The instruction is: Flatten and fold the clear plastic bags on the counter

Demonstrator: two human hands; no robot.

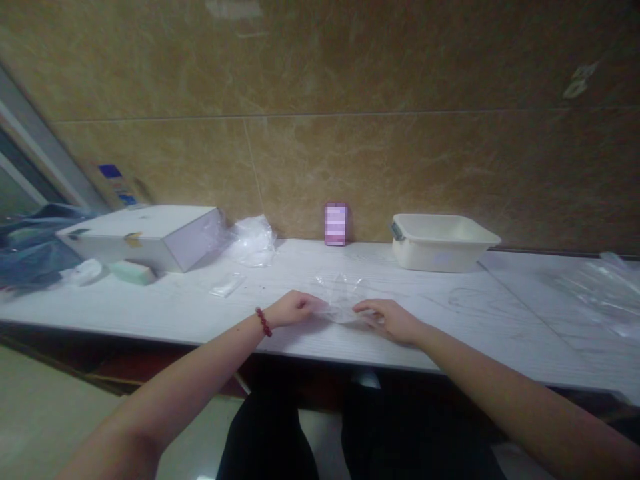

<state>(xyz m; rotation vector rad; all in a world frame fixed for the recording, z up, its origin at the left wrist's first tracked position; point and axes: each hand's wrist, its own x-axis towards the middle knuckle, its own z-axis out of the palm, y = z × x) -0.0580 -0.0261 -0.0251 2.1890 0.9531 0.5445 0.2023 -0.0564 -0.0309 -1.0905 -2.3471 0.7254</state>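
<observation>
A clear plastic bag (341, 297) lies flat on the white tabletop (440, 320) in front of me. My left hand (295, 309), with a red bead bracelet on the wrist, is closed in a pinch on the bag's left edge. My right hand (387, 319) rests on the bag's right edge with its fingers curled onto the plastic. The hands are about a hand's width apart.
A cream plastic tub (440, 241) stands at the back right, a small purple box (336, 224) against the wall, a white carton (150, 235) at the left with crumpled plastic (253, 241) beside it. A small clear packet (227, 285) lies nearby. More plastic sheeting (597, 290) lies far right.
</observation>
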